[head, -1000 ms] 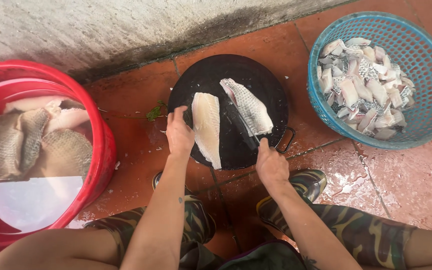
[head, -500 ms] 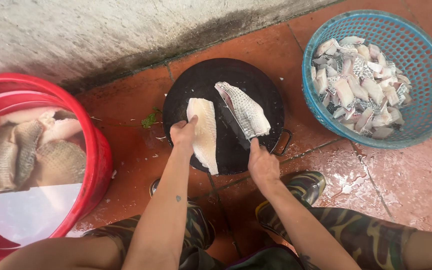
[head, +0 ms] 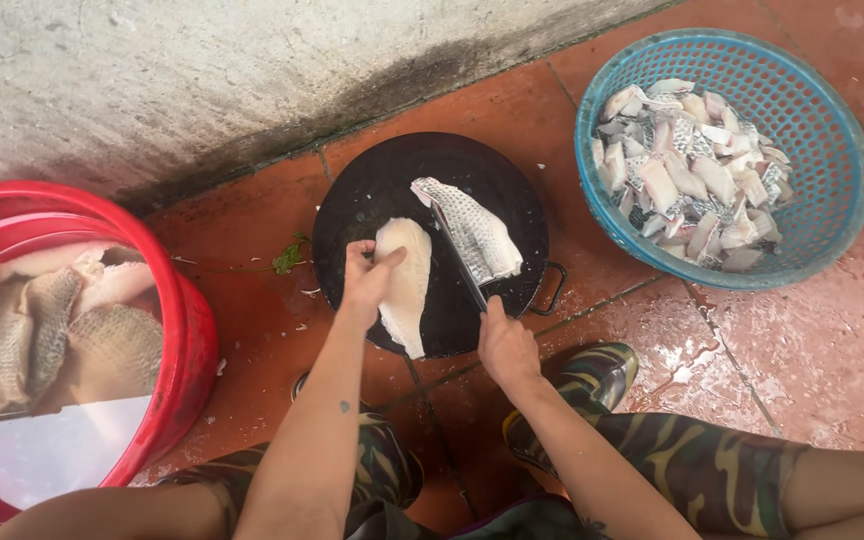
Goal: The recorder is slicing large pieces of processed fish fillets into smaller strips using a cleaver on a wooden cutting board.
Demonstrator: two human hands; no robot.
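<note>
A round black board (head: 372, 195) lies on the red tiled floor. On it rest two fish fillets: a pale one, flesh side up (head: 407, 295), and a scaly one, skin side up (head: 477, 235). My left hand (head: 364, 280) presses down on the pale fillet's left edge. My right hand (head: 507, 345) grips the handle of a knife (head: 457, 255), whose blade lies between the two fillets, against the scaly one.
A blue mesh basket (head: 832, 215) at the right holds several cut fish pieces. A red tub (head: 187, 330) at the left holds whole fillets in water. A grey concrete wall runs along the back. My camouflage boots (head: 592, 375) sit below the board.
The view has shifted slightly. My left hand has settled more firmly on the pale fillet, and the knife blade stays between the fillets.
</note>
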